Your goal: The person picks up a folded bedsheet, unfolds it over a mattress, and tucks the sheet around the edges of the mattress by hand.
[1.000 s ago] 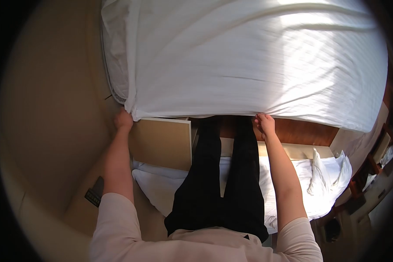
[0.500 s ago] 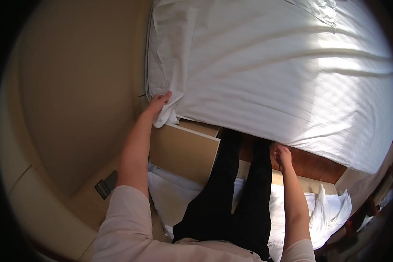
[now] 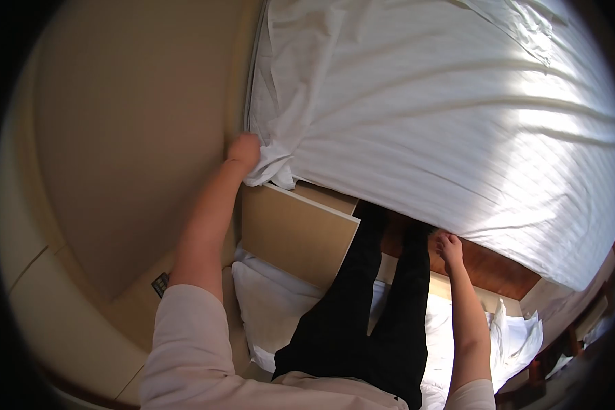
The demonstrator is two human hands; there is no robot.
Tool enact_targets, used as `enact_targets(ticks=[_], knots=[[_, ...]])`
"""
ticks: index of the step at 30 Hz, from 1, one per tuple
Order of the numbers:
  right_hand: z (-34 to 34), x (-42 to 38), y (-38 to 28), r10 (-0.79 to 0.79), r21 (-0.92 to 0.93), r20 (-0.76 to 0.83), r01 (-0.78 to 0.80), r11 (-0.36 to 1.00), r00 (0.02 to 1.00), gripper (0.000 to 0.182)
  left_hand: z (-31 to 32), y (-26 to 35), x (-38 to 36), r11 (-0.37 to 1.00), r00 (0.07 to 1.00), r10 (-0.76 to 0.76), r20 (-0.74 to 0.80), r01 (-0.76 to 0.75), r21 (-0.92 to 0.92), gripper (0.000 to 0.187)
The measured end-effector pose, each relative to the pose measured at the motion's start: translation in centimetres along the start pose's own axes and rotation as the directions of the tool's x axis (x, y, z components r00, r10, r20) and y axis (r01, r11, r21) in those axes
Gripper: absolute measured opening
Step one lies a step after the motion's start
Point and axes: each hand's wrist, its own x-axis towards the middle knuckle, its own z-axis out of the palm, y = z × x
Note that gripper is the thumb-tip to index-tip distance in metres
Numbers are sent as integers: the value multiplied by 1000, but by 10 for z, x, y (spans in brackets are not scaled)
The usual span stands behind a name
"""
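Note:
A white striped bed sheet (image 3: 403,123) covers the mattress and bunches into folds at its near left corner. At that corner my left hand (image 3: 244,152) is closed on the sheet's gathered edge, close against the brown headboard panel (image 3: 137,123); its fingertips are hidden. My right hand (image 3: 448,247) hangs just under the mattress's near edge, with its fingers curled and nothing visible in them. Below the left corner stands a tan, white-edged drawer or cabinet (image 3: 297,236).
White bedding (image 3: 273,307) lies behind my legs on the left, and more white bedding (image 3: 509,335) on the right. Brown wood (image 3: 495,270) shows beneath the mattress. A small dark label or panel (image 3: 160,284) is near my left sleeve.
My left hand has turned and shifted toward the headboard side, its fingers now out of sight. The corner folds have shifted slightly. My right hand stays by the mattress edge as the view moves.

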Motion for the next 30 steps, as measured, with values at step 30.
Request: enact_targets(ticks=[30], knots=[[15,-17,17,-93,-110,70,100,989,993,11,-25,36,-11,880,727,-225,-649,-135,-456,60]])
